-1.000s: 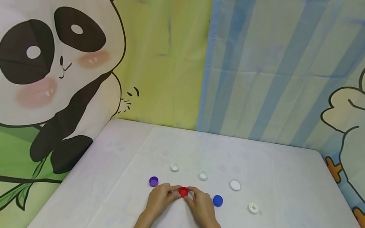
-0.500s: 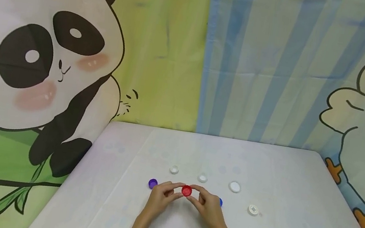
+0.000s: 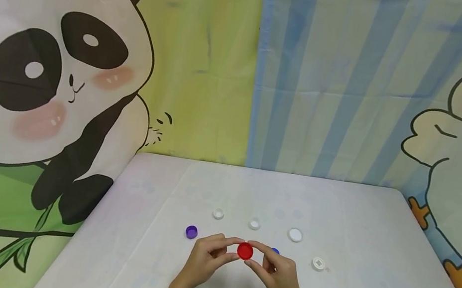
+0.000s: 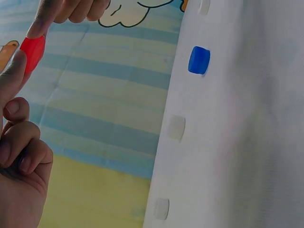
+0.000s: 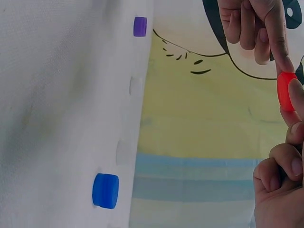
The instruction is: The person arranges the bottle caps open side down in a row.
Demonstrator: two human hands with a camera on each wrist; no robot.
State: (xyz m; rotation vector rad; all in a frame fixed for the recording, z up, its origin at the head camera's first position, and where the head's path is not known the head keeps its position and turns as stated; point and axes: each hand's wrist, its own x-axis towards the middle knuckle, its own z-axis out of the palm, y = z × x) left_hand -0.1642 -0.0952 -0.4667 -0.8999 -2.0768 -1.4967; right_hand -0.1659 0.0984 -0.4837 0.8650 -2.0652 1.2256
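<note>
In the head view a red bottle cap [image 3: 245, 251] is held up above the table, its round face toward the head camera. My left hand [image 3: 205, 261] pinches it from the left between thumb and index finger. From the right, my right hand [image 3: 282, 279] pinches the same cap, also with thumb and index finger. Both wrist views show the red cap edge-on, raised off the tabletop. Behind my right hand a blue bottle cap [image 3: 275, 251] is mostly hidden; it shows whole in the right wrist view. A purple bottle cap [image 3: 191, 232] lies beyond my left hand.
Several white caps lie farther back on the white table [image 3: 140, 260]: a small white cap [image 3: 218, 214], a second white cap [image 3: 254, 223], a wider white cap [image 3: 295, 235] and a patterned white cap [image 3: 318, 264]. A printed cloth [image 3: 208, 60] hangs behind the table.
Both hands have raised the red cap from near the table toward the head camera and moved slightly right. My right hand now covers most of the blue cap. The other caps stay in place.
</note>
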